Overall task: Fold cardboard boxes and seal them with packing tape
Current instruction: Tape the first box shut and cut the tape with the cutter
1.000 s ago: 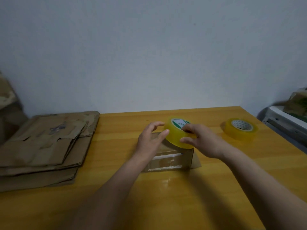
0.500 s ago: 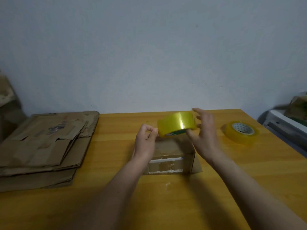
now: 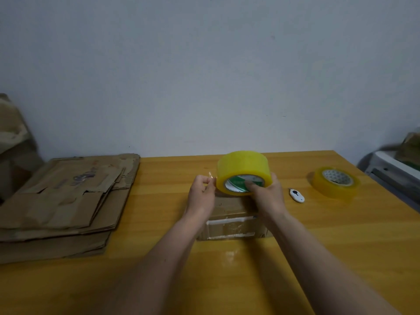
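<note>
The cardboard box is sitting folded on the counter just near of both hands, with clear tape already glinting on its near face. Above it the right hand is gripping the big yellow tape roll, fingers curling round the rim and into the core. The left hand is pinching the loose tape end between thumb and fingertips at the roll's left edge.

The risks from here, as I judge them: the thin film is clinging to the fingers and could fold onto itself or split lengthwise if pulled at an angle. With neither hand holding the box, it could slide or lift when the tape touches down. A slack or skewed strip could wrinkle and miss the seam.

The small white cutter is lying to the right, a second roll beyond it, and flat cardboard sheets are stacked at far left.
</note>
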Motion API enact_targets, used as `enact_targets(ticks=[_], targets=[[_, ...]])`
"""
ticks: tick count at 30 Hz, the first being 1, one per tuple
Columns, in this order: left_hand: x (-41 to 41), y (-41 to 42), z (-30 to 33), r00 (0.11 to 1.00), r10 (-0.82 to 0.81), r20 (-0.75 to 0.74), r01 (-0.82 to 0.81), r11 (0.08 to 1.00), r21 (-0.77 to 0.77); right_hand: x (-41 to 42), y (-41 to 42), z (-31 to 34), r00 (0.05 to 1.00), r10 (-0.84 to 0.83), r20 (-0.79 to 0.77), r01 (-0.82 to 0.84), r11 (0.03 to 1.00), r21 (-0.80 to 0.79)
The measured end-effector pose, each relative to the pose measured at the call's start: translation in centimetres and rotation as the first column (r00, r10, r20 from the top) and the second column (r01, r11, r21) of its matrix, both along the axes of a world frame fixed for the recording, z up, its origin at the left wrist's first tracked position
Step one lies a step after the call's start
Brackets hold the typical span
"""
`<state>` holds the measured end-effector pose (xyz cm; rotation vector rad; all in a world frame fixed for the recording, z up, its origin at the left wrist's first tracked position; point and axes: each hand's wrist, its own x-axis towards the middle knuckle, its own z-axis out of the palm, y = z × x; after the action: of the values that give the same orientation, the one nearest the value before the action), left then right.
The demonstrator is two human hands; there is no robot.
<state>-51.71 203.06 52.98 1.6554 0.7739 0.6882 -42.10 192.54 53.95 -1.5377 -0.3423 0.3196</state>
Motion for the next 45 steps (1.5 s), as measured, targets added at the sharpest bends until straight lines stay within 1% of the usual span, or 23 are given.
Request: enact_targets(ticks=[4, 7, 9, 12, 17, 20, 21, 24, 26, 28, 31, 34, 38, 40, 41, 43, 44, 45], targets=[[0.1, -0.2, 0.5, 0.999, 0.026, -0.041, -0.024, 0.999, 0.035, 0.2, -0.3, 0.4, 0.999, -0.017, 0.052, 0.018, 1.0, -0.015], [-0.1, 0.0, 0.5, 0.999, 0.027, -0.021, -0.026, 0.999, 0.046, 0.3, -0.4, 0.5, 0.997, -0.026, 0.068, 0.028, 0.999, -0.025], [-0.6, 0.2, 0.5, 0.999, 0.052, -0.008, -0.051, 0.998, 0.022, 0.5, -0.4, 0.4, 0.995, -0.025, 0.1, 0.029, 0.999, -0.039], [-1.6, 1.3, 0.8, 0.99, 0.137, 0.028, -0.136, 0.99, -0.046, 0.8, 0.0, 0.0, 0.982, -0.069, 0.176, 0.084, 0.993, -0.081], [-2.5, 2.1, 0.4, 0.979, 0.199, 0.037, -0.188, 0.963, -0.194, 0.1, 1.2, -0.5, 0.962, -0.113, 0.25, 0.143, 0.984, -0.109], [-3.8, 3.3, 0.1, 0.956, 0.29, 0.048, -0.247, 0.882, -0.4, -0.3, 1.3, -0.6, 0.941, -0.129, 0.313, 0.18, 0.974, -0.14], [-4.2, 3.9, 0.2, 0.954, 0.296, 0.048, -0.243, 0.856, -0.456, -0.3, 1.3, -0.6, 0.934, -0.132, 0.333, 0.189, 0.971, -0.145], [-4.7, 4.2, 0.1, 0.975, 0.217, 0.039, -0.146, 0.768, -0.623, -0.2, 1.4, -0.4, 0.936, -0.143, 0.322, 0.208, 0.962, -0.177], [-4.3, 3.8, -0.3, 0.98, 0.193, 0.052, -0.105, 0.718, -0.688, 0.0, 1.4, -0.4, 0.943, -0.129, 0.306, 0.195, 0.96, -0.199], [-3.9, 3.5, -1.1, 0.977, 0.207, 0.039, -0.119, 0.695, -0.709, -0.1, 1.3, -0.4, 0.948, -0.112, 0.297, 0.183, 0.957, -0.223], [-3.2, 3.4, -2.4, 0.978, 0.207, -0.022, -0.166, 0.712, -0.682, -0.4, 1.3, -0.4, 0.948, -0.112, 0.298, 0.185, 0.955, -0.23], [-2.2, 2.8, -3.3, 0.977, 0.192, -0.09, -0.205, 0.759, -0.618, -0.5, 1.4, -0.3, 0.945, -0.114, 0.306, 0.187, 0.957, -0.221], [-1.2, 1.7, -4.7, 0.965, 0.121, -0.231, -0.213, 0.88, -0.425, -0.7, 1.5, -0.4, 0.948, -0.079, 0.31, 0.156, 0.96, -0.231], [-1.0, 1.5, -4.9, 0.957, 0.107, -0.27, -0.201, 0.915, -0.351, -0.7, 1.6, -0.5, 0.95, -0.073, 0.304, 0.147, 0.962, -0.229], [-1.0, 1.5, -5.1, 0.949, 0.118, -0.294, -0.213, 0.924, -0.317, -0.7, 1.6, -0.5, 0.95, -0.074, 0.304, 0.149, 0.961, -0.233], [-1.4, 1.7, -5.4, 0.894, 0.187, -0.407, -0.285, 0.938, -0.195, -0.6, 1.6, -0.5, 0.947, -0.075, 0.312, 0.155, 0.959, -0.239], [-1.8, 1.7, -5.5, 0.888, 0.223, -0.402, -0.299, 0.944, -0.138, -0.5, 1.5, -0.6, 0.946, -0.074, 0.314, 0.154, 0.959, -0.238], [-2.0, 1.7, -5.5, 0.922, 0.222, -0.318, -0.266, 0.959, -0.101, -0.5, 1.6, -0.6, 0.947, -0.074, 0.313, 0.154, 0.959, -0.238]])
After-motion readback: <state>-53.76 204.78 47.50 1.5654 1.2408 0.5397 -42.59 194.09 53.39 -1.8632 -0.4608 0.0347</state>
